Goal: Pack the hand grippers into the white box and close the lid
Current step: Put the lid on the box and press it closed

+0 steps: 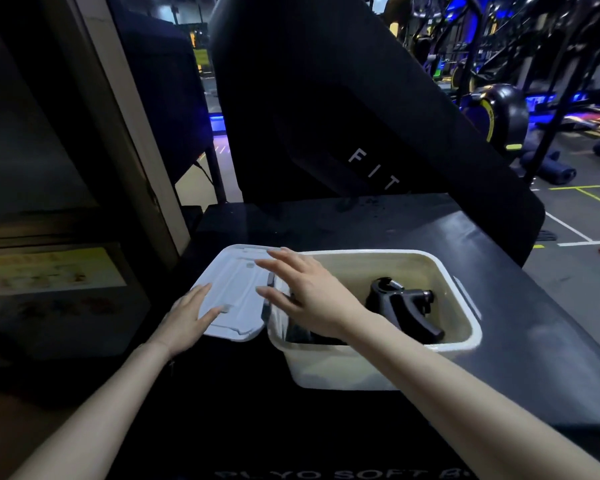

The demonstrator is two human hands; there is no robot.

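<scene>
The white box (465, 327) stands open on a black surface, with a black hand gripper (400, 306) lying inside at the right; another dark item sits under my right wrist, mostly hidden. The white lid (236, 289) lies flat just left of the box. My left hand (187, 318) rests on the lid's near left corner, thumb on top and fingers spread. My right hand (309, 292) hovers over the box's left rim with fingers apart, fingertips over the lid's right edge. Neither hand has closed on anything.
The box sits on a black padded platform (499, 237) with lettering along its near edge. A large black padded panel (326, 98) leans behind it. A wooden frame (129, 133) stands at the left. Gym machines and floor markings fill the right background.
</scene>
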